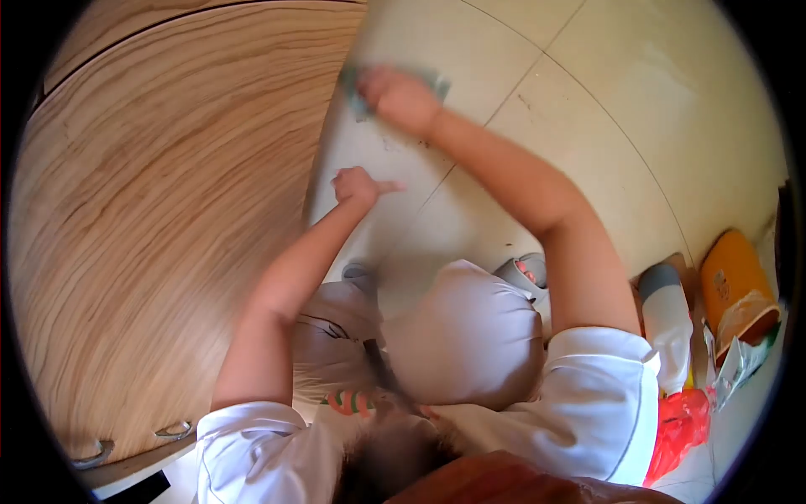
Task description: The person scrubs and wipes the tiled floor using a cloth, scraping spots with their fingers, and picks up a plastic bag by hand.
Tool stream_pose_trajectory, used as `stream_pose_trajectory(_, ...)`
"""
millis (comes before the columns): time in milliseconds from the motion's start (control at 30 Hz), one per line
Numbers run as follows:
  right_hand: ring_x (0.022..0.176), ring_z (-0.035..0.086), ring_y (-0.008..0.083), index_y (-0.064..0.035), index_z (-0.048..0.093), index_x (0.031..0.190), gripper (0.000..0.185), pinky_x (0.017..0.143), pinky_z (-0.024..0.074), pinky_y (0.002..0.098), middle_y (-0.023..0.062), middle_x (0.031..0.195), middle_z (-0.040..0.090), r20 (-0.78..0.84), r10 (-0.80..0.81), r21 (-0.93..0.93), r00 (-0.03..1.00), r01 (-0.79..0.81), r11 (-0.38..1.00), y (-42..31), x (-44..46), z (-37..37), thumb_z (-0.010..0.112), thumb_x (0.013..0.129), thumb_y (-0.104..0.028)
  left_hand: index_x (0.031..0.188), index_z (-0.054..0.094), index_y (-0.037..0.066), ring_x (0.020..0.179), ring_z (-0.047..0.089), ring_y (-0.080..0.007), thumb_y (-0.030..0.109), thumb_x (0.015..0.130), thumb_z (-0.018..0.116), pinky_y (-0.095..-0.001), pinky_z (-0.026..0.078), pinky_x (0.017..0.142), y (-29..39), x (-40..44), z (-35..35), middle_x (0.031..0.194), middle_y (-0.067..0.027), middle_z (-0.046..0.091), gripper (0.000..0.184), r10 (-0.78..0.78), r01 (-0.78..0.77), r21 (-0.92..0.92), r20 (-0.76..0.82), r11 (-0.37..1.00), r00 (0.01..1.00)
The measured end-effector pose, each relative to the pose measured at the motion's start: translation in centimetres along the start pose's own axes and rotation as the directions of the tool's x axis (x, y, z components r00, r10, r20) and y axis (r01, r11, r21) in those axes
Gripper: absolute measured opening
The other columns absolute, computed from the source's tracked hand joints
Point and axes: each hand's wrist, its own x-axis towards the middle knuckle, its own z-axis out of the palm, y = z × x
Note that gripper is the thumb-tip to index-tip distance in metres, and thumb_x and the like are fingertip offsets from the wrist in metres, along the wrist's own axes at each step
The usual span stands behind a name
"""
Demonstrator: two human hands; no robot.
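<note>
One green cloth (358, 105) at 12 o'clock on the tiled floor (621, 126), beneath the right hand (401, 97); fingers bent over it, too blurred to tell how tightly closed. Left hand (356, 185) at 11 o'clock, empty, fingers curled, thumb outstretched. Wooden cabinet (159, 202) toward 9 o'clock, orange bin (733, 273) at 3.

Blurry green cloth (356, 102) on the pale tiled floor (630, 126), partly under the right hand (401, 99)
</note>
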Motion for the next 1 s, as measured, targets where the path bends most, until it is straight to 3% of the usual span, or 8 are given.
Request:
stream_pose_trajectory(167, 0.119, 0.059, 0.0316, -0.0052, 0.072, 0.098, 0.026, 0.099, 0.0514, 0.0396, 0.0094, 0.118, 0.067, -0.099, -0.154, -0.073, 0.983, 0.147, 0.986, -4.7, -2.5, 3.3, 0.064, 0.074, -0.007, 0.118, 0.065, -0.010, 0.119, 0.062, -0.0366, 0.085, 0.045, 0.079, -0.0393, 0.054, 0.094, -0.8, -0.6, 0.2, 0.136, -0.0303, 0.056, 0.121, 0.055, -0.050, 0.054, -0.109, 0.997, 0.993)
stream_pose_trajectory(333, 0.123, 0.058, 0.0352, -0.0139, 0.070, 0.119, 0.047, 0.102, 0.0490, 0.0420, 0.0145, 0.128, 0.064, -0.547, 0.404, 0.082, 0.733, -0.434, 0.897, -3.5, -8.7, -9.7, 0.058, 0.079, 0.006, 0.119, 0.062, -0.015, 0.116, 0.065, -0.0359, 0.086, 0.047, 0.077, -0.0401, 0.055, 0.093, -0.6, -0.5, 1.3, 0.137, -0.0325, 0.055, 0.125, 0.041, -0.026, 0.083, -0.193, 0.996, 0.980)
stream_pose_trajectory(467, 0.117, 0.060, 0.0350, -0.0074, 0.073, 0.110, 0.028, 0.098, 0.0492, 0.0426, 0.0170, 0.125, 0.065, -0.812, 0.365, -0.164, 0.456, -0.777, 0.607, 3.2, -16.8, -17.1, 0.055, 0.089, -0.001, 0.134, 0.051, -0.017, 0.138, 0.045, -0.0444, 0.084, 0.050, 0.078, -0.0430, 0.051, 0.100, -0.7, -1.1, 1.1, 0.152, -0.0339, 0.037, 0.134, 0.027, -0.026, 0.006, -0.129, 1.000, 0.991)
stream_pose_trajectory(633, 0.111, 0.059, 0.0351, -0.0021, 0.069, 0.109, 0.021, 0.094, 0.0490, 0.0439, 0.0171, 0.119, 0.065, -0.627, 0.578, 0.105, 0.522, -0.679, 0.727, 0.8, -11.2, -12.7, 0.056, 0.093, -0.007, 0.134, 0.048, -0.020, 0.142, 0.039, -0.0450, 0.085, 0.049, 0.078, -0.0430, 0.050, 0.102, -1.5, -0.9, 1.8, 0.153, -0.0336, 0.036, 0.138, 0.033, -0.038, -0.033, -0.134, 0.999, 0.990)
stream_pose_trajectory(667, 0.124, 0.052, 0.0358, -0.0002, 0.065, 0.115, 0.037, 0.113, 0.0346, 0.0422, 0.0153, 0.133, 0.059, -0.438, 0.629, 0.204, 0.642, -0.611, 0.765, -0.8, -11.0, -10.1, 0.043, 0.101, -0.026, 0.134, 0.048, -0.020, 0.142, 0.038, -0.0450, 0.085, 0.049, 0.077, -0.0430, 0.050, 0.103, -1.5, -0.9, 1.8, 0.153, -0.0335, 0.036, 0.139, 0.049, -0.058, -0.053, -0.147, 0.997, 0.988)
stream_pose_trajectory(800, 0.130, 0.051, 0.0366, -0.0032, 0.063, 0.123, 0.036, 0.111, 0.0417, 0.0464, 0.0138, 0.130, 0.062, -0.289, 0.108, -0.100, 0.951, -0.142, 0.985, -8.0, -14.0, 1.3, 0.060, 0.087, -0.004, 0.135, 0.049, -0.017, 0.141, 0.040, -0.0442, 0.087, 0.049, 0.076, -0.0445, 0.048, 0.104, -1.3, -1.2, 1.9, 0.152, -0.0333, 0.038, 0.138, 0.025, -0.033, -0.043, -0.170, 0.999, 0.985)
stream_pose_trajectory(900, 0.129, 0.052, 0.0384, -0.0052, 0.064, 0.125, 0.037, 0.110, 0.0418, 0.0484, 0.0138, 0.133, 0.061, -0.281, 0.201, 0.001, 0.938, -0.209, 0.978, -8.4, -15.4, -1.0, 0.061, 0.088, -0.002, 0.132, 0.056, -0.012, 0.135, 0.048, -0.0429, 0.087, 0.052, 0.075, -0.0464, 0.049, 0.102, -1.8, 0.8, 2.3, 0.148, -0.0325, 0.044, 0.128, 0.068, -0.067, 0.011, -0.152, 0.998, 0.986)
stream_pose_trajectory(1000, 0.128, 0.054, 0.0379, -0.0073, 0.068, 0.120, 0.035, 0.110, 0.0419, 0.0466, 0.0152, 0.134, 0.061, -0.687, 0.346, -0.009, 0.639, -0.483, 0.875, -7.2, -20.5, -8.0, 0.063, 0.086, -0.003, 0.121, 0.065, -0.008, 0.126, 0.056, -0.0426, 0.087, 0.053, 0.075, -0.0465, 0.052, 0.098, -1.4, -0.9, 0.8, 0.142, -0.0305, 0.051, 0.117, 0.102, -0.103, -0.007, -0.060, 0.995, 0.993)
